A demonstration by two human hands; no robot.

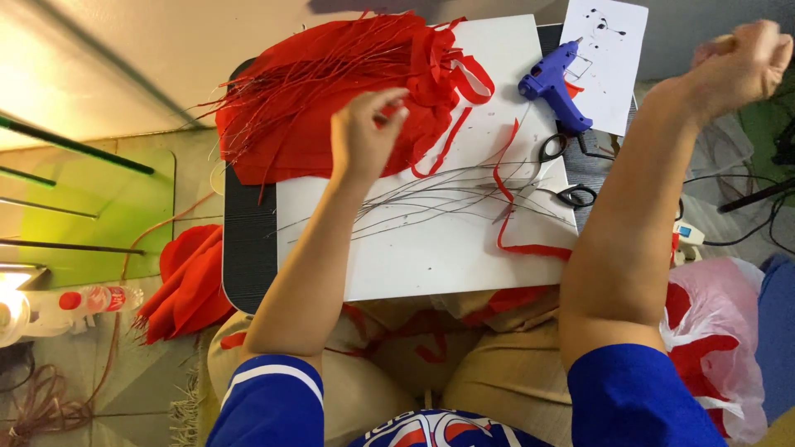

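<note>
The left hand (364, 132) pinches thin red strips at the near edge of the heap of red fabric strips (315, 91), which lies on the far left of the white board (431, 248) across the small counter (248, 248). The right hand (741, 58) is raised far to the right, closed into a fist; whether it grips anything cannot be told. Thin grey wires (447, 194) fan across the board, a loose red ribbon (507, 211) curling over them. Beyond lie black-handled scissors (567, 174) and a blue glue gun (553, 83) beside a white sheet (609, 58). At the near right, a translucent plastic bag (716, 348) holds more red material. Folded red cloth (190, 281) and a plastic bottle (91, 300) sit on the floor at left.
</note>
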